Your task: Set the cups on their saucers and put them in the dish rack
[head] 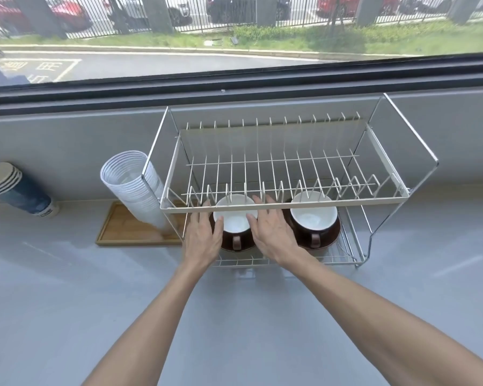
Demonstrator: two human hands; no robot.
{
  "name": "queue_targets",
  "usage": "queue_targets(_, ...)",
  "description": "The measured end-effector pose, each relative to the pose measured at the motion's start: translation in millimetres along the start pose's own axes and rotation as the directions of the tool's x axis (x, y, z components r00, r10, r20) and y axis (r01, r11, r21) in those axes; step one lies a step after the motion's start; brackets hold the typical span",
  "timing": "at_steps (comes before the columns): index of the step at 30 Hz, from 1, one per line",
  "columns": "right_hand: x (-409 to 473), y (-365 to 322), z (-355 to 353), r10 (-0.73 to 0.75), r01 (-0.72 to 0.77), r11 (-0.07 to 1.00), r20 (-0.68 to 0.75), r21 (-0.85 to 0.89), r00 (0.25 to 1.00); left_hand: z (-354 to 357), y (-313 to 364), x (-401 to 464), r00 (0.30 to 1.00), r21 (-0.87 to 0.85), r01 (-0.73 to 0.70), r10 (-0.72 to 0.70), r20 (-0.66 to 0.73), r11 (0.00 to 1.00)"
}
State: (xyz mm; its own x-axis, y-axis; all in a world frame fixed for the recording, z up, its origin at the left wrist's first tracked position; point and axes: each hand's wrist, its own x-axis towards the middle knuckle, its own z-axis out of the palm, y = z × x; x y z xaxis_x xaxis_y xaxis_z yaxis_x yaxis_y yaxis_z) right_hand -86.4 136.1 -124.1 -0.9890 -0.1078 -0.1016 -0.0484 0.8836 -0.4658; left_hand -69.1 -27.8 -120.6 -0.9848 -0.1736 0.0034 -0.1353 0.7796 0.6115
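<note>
A two-tier white wire dish rack [285, 208] stands on the grey counter. On its lower tier sit two brown cups with white insides, each on a brown saucer. My left hand [202, 238] and my right hand [273, 232] flank the left cup [234, 218], fingers touching its sides and the saucer [236, 247] under it. The handle of this cup faces me. The right cup [313, 217] rests untouched on its saucer [329, 238], handle also toward me. The upper tier's front rail hides the far rims of both cups.
A tilted stack of clear plastic cups [134, 185] leans on a wooden tray [123, 232] left of the rack. A stack of blue paper cups [17, 190] lies at the far left. A low wall and window run behind the counter.
</note>
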Motion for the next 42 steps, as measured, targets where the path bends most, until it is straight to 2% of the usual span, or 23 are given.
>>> queue_targets(4, 6.4, 2.3, 6.3, 0.034, -0.043, 0.987, 0.06, 0.157, 0.998, 10.4, -7.0, 5.6, 0.992, -0.089, 0.127, -0.123, 0.04, 0.988)
queue_targets(8, 8.1, 1.5, 7.7, 0.046, -0.053, 0.95, 0.028, 0.308, 0.999, 13.8, -8.9, 7.3, 0.991, -0.187, 0.129, -0.121, 0.056, 0.974)
queue_targets(11, 7.4, 0.8, 5.7, 0.067, -0.067, 0.933, 0.011, 0.355, 0.998, 15.4, -9.0, 6.3, 0.992, -0.206, 0.123, -0.116, 0.045, 0.971)
queue_targets(20, -0.5, 0.3, 7.5, 0.096, -0.085, 0.931, -0.015, 0.354, 0.995, 17.2, -12.4, 3.4, 0.992, -0.257, 0.122, -0.106, 0.073, 0.959)
queue_targets(27, -6.2, -0.3, 5.6, 0.129, -0.125, 0.932, 0.01, 0.34, 0.992, 13.3, -9.0, 2.5, 0.978, -0.262, 0.182, -0.147, 0.15, 0.948)
queue_targets(30, -8.9, 1.7, -2.9, 0.135, -0.137, 0.944, 0.03, 0.301, 0.99, 4.5, -6.3, 1.1, 0.965, -0.196, 0.193, -0.15, 0.217, 0.961)
queue_targets(34, -16.9, 1.9, -20.4, 0.122, -0.137, 0.976, 0.096, 0.169, 0.988, -14.2, -0.1, -2.4, 0.894, 0.041, 0.221, -0.219, 0.392, 0.974)
queue_targets(37, -25.5, -1.4, -41.4, 0.124, -0.126, 0.992, 0.227, -0.005, 0.966, -30.6, 8.2, -10.5, 0.876, 0.215, 0.131, -0.214, 0.432, 0.968)
queue_targets(40, -37.2, -5.9, -58.7, 0.109, -0.069, 0.991, 0.391, -0.115, 0.914, -43.0, 16.7, -21.4, 0.842, 0.317, 0.007, -0.177, 0.509, 0.948)
queue_targets(42, -48.5, -9.2, -70.0, 0.074, -0.008, 0.988, 0.421, -0.155, 0.904, -51.3, 27.6, -30.2, 0.808, 0.36, -0.111, -0.126, 0.575, 0.926)
